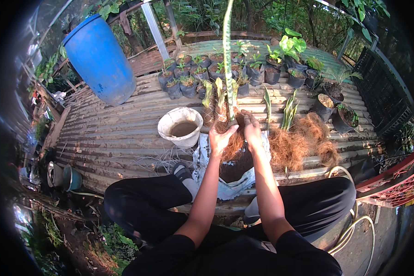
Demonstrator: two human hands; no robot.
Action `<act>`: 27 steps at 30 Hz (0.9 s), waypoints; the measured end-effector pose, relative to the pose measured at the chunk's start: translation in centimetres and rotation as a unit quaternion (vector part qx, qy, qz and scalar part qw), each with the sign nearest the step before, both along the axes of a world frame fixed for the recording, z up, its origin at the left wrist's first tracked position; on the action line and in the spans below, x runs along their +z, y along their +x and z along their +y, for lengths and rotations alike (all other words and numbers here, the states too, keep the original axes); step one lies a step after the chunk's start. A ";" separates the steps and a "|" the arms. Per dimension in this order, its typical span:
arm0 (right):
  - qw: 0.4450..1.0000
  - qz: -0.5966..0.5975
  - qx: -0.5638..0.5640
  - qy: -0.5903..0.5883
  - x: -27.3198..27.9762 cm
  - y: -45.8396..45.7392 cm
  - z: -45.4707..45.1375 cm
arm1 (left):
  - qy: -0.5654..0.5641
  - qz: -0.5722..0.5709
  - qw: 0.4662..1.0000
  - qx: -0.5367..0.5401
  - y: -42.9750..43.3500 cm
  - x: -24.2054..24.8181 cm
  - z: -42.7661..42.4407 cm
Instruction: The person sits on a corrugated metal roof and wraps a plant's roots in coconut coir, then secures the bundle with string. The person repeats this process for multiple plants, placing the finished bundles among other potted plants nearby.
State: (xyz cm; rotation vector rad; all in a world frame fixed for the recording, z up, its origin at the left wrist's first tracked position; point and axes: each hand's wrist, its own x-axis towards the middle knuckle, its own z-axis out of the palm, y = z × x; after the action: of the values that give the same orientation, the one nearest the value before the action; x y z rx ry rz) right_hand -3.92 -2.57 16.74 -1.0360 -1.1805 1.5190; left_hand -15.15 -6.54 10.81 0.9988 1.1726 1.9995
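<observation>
My left hand and my right hand close around brown coconut fiber at the base of a tall snake plant leaf, which stands upright between them. Loose strands of that fiber hang below my hands over an open white sack with dark soil in it. Just behind my hands stand fiber-wrapped plants bound with pale string. On the right lies a heap of coconut fiber, with small snake plants beside its far edge.
A white bucket of murky water stands left of the sack, near dry strands. Potted seedlings in black bags line the back of the corrugated sheet. A blue barrel is far left, a red crate far right.
</observation>
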 end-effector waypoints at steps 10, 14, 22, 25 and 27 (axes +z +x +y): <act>0.986 -0.089 -0.047 0.135 -1.6 -2.7 -1.7 | -0.013 0.221 0.974 -0.046 -0.9 -0.7 0.0; 0.957 -0.207 -0.069 0.191 -0.8 -2.3 -1.9 | -0.037 0.071 0.990 -0.115 -0.1 -2.2 0.0; 0.946 -0.164 -0.217 0.177 -1.2 0.2 0.6 | 0.057 -0.142 0.971 -0.184 -1.2 -2.7 -0.4; 0.961 -0.163 -0.190 0.118 -0.4 1.0 0.4 | 0.011 -0.051 0.983 -0.178 -1.3 -0.6 -1.1; 0.972 -0.160 -0.150 0.085 0.6 1.3 0.0 | -0.039 0.068 0.988 -0.135 0.1 0.7 -1.1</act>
State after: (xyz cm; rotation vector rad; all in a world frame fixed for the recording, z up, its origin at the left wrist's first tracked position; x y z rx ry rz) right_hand -2.61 -2.58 17.34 -1.3079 -1.2805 1.0224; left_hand -15.08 -7.67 11.49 1.2006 1.1109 1.6841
